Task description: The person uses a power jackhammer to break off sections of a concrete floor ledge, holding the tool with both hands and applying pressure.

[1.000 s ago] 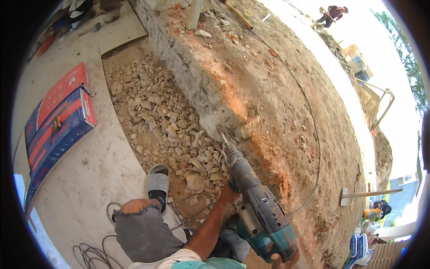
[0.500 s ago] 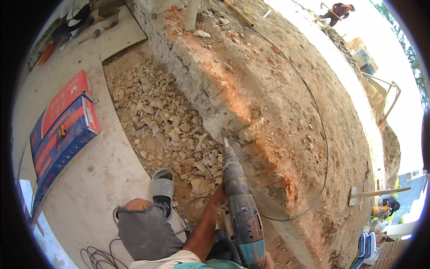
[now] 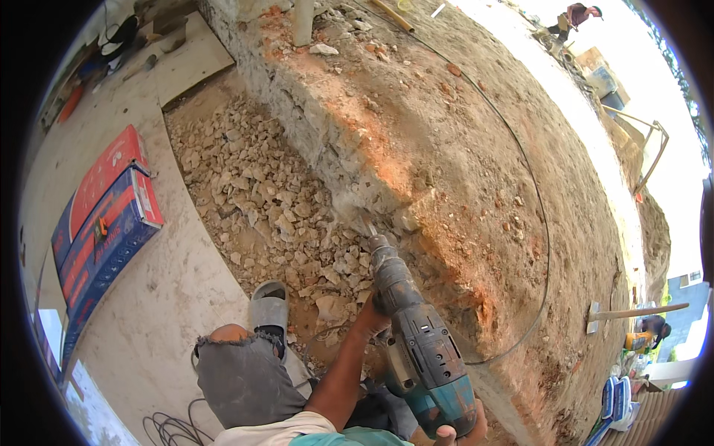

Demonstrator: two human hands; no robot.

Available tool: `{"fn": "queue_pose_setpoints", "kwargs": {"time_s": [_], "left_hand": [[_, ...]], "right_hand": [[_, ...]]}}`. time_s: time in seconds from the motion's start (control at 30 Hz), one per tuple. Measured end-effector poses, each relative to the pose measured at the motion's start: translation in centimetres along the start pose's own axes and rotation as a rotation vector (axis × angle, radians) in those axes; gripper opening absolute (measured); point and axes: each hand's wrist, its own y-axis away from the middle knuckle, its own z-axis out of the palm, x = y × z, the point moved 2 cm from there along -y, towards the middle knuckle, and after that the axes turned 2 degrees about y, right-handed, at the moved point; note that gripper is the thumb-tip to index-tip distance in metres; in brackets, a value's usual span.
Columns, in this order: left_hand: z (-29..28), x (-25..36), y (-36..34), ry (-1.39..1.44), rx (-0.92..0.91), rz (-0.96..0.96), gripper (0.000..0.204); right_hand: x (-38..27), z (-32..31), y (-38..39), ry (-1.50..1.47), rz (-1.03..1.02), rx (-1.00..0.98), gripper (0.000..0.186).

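A dark grey and teal rotary hammer points away from me, its bit against the rough grey face of a broken concrete and brick edge, with a little pale dust there. My left hand is closed round its front side handle, partly hidden by the tool body. My right hand grips the rear handle at the bottom of the view. Broken pale rubble lies below the edge, left of the bit.
My sandalled foot is by a pale board bearing red and blue boxes. Cables, a mallet-like tool and bags lie rightward. One person works at upper right, another at far right.
The hammer's rear swung left, then back right since half a second ago, with both hands on it. The bit stays at the broken edge. The view has shifted slightly.
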Motion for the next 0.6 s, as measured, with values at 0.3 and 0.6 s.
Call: {"fn": "queue_pose_setpoints", "kwargs": {"time_s": [0.3, 0.6], "left_hand": [[2.2, 2.6, 1.0, 0.408, 0.113, -0.085, 0.050], [1.3, 3.4, -0.5, 0.443, 0.129, -0.098, 0.048]], "right_hand": [[-6.0, 0.7, -2.4, 0.169, -0.252, -0.008, 0.074], [-10.4, 2.6, -4.5, 0.177, -0.046, -0.130, 0.068]]}}
